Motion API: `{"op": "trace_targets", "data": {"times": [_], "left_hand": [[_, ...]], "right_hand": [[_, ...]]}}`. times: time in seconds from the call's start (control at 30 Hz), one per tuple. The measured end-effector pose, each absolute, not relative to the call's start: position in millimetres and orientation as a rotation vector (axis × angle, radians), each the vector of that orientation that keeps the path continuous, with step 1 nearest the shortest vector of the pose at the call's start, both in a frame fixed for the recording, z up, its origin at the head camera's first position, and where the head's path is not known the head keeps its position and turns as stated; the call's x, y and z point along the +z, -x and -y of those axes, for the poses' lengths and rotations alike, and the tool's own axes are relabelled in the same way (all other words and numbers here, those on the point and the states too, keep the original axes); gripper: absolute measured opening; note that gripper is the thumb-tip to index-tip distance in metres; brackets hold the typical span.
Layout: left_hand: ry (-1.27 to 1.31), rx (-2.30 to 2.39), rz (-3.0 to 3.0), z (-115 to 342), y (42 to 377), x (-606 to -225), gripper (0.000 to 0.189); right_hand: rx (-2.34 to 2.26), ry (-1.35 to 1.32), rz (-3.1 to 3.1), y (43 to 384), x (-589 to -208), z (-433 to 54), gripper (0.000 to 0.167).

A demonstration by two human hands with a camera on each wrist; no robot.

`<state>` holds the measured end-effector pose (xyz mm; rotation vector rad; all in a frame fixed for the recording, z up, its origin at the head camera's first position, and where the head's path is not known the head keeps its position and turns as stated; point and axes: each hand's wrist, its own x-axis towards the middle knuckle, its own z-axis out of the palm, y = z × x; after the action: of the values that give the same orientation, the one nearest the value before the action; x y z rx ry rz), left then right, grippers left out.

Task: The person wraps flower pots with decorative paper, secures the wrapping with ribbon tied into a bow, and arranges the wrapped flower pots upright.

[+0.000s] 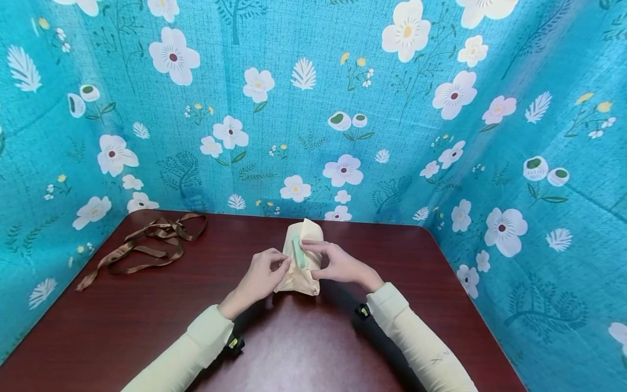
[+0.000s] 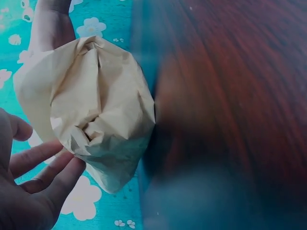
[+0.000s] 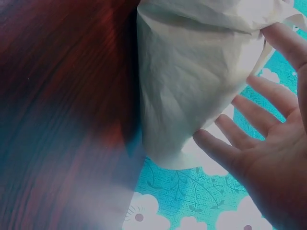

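Creased cream wrapping paper (image 1: 299, 282), folded into a bulky shape, stands at the far middle of the table. A pale green strip (image 1: 298, 252) shows along its upper face in the head view, beside a raised pointed flap. My left hand (image 1: 258, 276) is at its left edge; in the left wrist view the fingers (image 2: 57, 175) reach out loosely, tips against the crumpled, tucked end of the paper. From the right, my right hand (image 1: 341, 262) spreads its fingers (image 3: 271, 93) along the smooth side, fingertips touching the paper. What lies inside is hidden.
A brown ribbon (image 1: 168, 239) lies in loose loops at the table's back left. The dark red wooden table (image 1: 127, 326) ends at a blue floral curtain (image 1: 294, 136), which stands close behind it and on both sides.
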<state>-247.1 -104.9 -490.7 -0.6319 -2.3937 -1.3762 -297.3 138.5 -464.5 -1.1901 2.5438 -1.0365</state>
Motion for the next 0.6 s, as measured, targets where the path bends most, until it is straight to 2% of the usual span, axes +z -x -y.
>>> {"op": "trace_targets", "data": {"times": [0.27, 0.6], "left_hand": [[0.583, -1.245, 2.479, 98.9, 243.7, -478.7, 0.017], [0.661, -1.022, 2.534, 79.0, 243.5, -459.2, 0.012]], "right_hand": [[-1.036, 1.213, -2.683, 291.5, -464.3, -127.8, 0.079], [-0.924, 1.137, -2.75, 289.3, -461.9, -119.5, 0.078]]}}
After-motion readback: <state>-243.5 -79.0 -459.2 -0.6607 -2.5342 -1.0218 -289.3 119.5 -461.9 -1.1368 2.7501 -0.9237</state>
